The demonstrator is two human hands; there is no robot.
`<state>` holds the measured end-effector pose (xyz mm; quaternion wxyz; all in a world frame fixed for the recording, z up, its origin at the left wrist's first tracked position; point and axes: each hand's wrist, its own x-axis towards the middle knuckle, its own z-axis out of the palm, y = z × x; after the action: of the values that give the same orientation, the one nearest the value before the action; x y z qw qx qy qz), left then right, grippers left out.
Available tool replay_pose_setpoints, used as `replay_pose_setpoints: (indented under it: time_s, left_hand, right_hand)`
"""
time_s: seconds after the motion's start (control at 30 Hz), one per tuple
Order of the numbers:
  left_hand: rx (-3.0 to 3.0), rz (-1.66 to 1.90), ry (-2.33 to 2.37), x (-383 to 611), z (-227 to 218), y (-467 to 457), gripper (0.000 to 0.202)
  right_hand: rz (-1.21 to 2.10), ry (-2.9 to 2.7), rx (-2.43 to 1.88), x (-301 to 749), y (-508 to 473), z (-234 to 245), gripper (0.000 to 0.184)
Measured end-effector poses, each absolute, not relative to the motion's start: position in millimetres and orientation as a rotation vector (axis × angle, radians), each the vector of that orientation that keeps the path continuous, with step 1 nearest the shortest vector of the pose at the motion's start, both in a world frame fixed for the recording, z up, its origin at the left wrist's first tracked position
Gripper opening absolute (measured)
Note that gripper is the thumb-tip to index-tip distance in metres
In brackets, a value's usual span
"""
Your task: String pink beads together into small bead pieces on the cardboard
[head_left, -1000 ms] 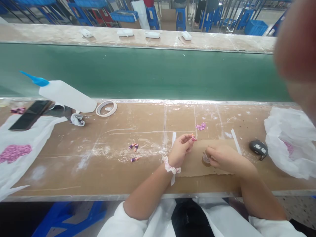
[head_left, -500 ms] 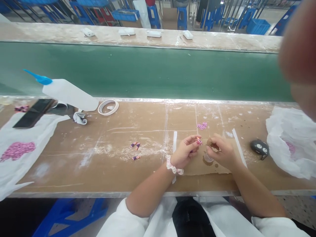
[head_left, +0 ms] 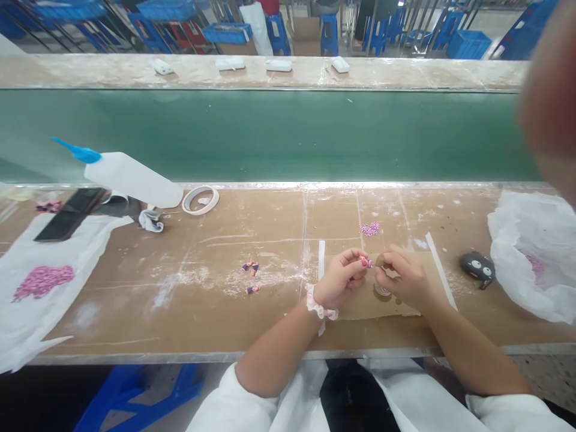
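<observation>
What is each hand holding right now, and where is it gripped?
The left hand pinches a tiny pink piece at its fingertips. The right hand is closed; its contents cannot be told.

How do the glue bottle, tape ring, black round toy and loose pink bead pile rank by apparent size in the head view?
1. Glue bottle, by far the largest.
2. Tape ring.
3. Black round toy, close to the tape ring, so that ranking is unsure.
4. Pink bead pile, smallest.
</observation>
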<state>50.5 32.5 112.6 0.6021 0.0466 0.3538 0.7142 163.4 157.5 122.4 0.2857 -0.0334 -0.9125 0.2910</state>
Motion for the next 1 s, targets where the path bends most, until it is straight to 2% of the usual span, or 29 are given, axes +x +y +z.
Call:
replay_pose_setpoints:
  time_s: [0.8,1.0]
  left_hand:
    - [0.293,1.499,1.206,42,114,24,0.028]
    - [0.338,1.472,1.174,37,118,22,0.025]
  right_hand:
    - [0.859,-2.552,-0.013,168,159,130,0.012]
    - [0.946,-2.546,-0.049,167,156,135,0.019]
